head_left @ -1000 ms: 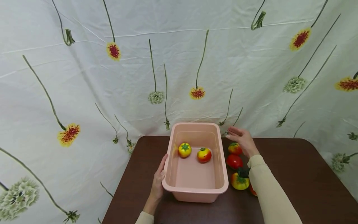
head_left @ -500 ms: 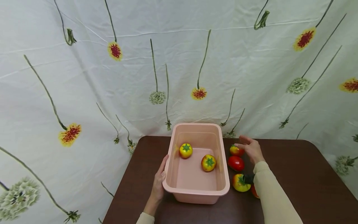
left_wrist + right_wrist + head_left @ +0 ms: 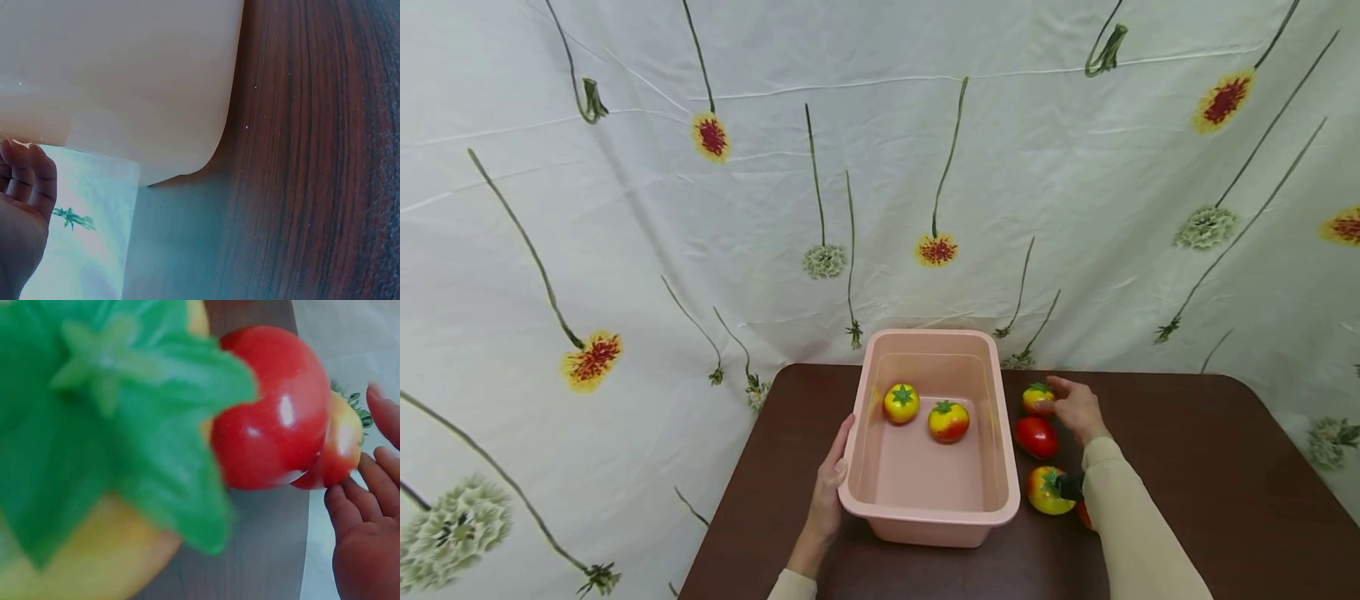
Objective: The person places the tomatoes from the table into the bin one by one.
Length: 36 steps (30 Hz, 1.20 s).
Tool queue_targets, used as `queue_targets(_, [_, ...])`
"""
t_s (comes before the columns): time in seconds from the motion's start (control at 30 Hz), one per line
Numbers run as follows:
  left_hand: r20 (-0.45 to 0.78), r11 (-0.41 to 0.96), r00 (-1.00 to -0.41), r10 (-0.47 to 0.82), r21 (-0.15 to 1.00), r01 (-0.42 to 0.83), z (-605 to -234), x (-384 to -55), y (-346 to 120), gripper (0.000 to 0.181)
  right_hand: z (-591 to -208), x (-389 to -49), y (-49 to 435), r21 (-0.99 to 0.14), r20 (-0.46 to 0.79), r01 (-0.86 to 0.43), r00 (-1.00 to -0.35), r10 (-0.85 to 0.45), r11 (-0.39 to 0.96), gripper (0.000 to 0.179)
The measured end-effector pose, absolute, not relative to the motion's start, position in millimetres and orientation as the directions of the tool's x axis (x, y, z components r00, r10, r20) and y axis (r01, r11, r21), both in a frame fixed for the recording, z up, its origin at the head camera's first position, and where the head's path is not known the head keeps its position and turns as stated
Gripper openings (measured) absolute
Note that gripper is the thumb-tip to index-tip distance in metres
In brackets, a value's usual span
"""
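My left hand [image 3: 826, 492] holds the left side of a pink plastic tub [image 3: 928, 514]. In the left wrist view its bent fingers [image 3: 42, 178] meet the tub's edge; the thumb is hidden there. Inside the tub lie two yellow-red toy tomatoes, a left one [image 3: 901, 404] and a right one [image 3: 948, 422]. My right hand [image 3: 1078, 410] is at the farthest tomato [image 3: 1038, 399] on the table. Its fingertips touch or nearly touch that tomato, and the thumb stands apart from it in the right wrist view.
Nearer me, right of the tub, are a red tomato [image 3: 1037, 437], a larger yellow-red one [image 3: 1048, 490] and a partly hidden red one [image 3: 1084, 514]. They lie on the dark wood table [image 3: 1180, 467]. A flowered cloth [image 3: 760, 208] hangs behind.
My right hand moved right and down from beside the tub's rim to the far tomato. The right tomato in the tub rolled and turned. My left hand stays at the tub.
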<state>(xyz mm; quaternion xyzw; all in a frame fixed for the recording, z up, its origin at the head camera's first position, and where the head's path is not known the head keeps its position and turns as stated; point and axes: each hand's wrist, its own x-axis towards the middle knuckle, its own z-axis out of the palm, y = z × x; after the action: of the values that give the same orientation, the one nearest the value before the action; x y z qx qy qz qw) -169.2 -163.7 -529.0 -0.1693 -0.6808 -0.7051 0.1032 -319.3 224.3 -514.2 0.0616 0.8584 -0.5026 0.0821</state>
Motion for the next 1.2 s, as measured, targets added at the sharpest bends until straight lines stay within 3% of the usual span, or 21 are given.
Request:
queue_targets(0.2, [0.372, -0.055, -0.923, 0.094, 0.928, 0.369, -529.3, -169.5, -163.4, 0.059, -525.9, -318.6, 229.9, -0.750, -0.132, 0.123, -0.991, 0.035, 0.650, 0.067])
queue_targets(0.53, [0.376, -0.060, -0.921, 0.099, 0.926, 0.372, -532.2, -167.6, -163.1, 0.060, -533.7, -317.5, 233.4, -0.720, -0.036, 0.104, -0.993, 0.113, 0.686, 0.056])
queue_targets(1.0, [0.374, -0.051, -0.923, 0.087, 0.927, 0.371, -529.2, -166.7, -163.7, 0.061, -536.2, -320.8, 232.9, -0.825, -0.120, 0.178, -0.983, 0.141, 0.536, 0.060])
queue_targets(1.2, [0.391, -0.059, -0.916, 0.088, 0.920, 0.388, -527.4, -166.8, -162.7, 0.060, -527.3, -320.9, 236.4, -0.877, -0.101, 0.122, -0.993, 0.068, 0.465, 0.062])
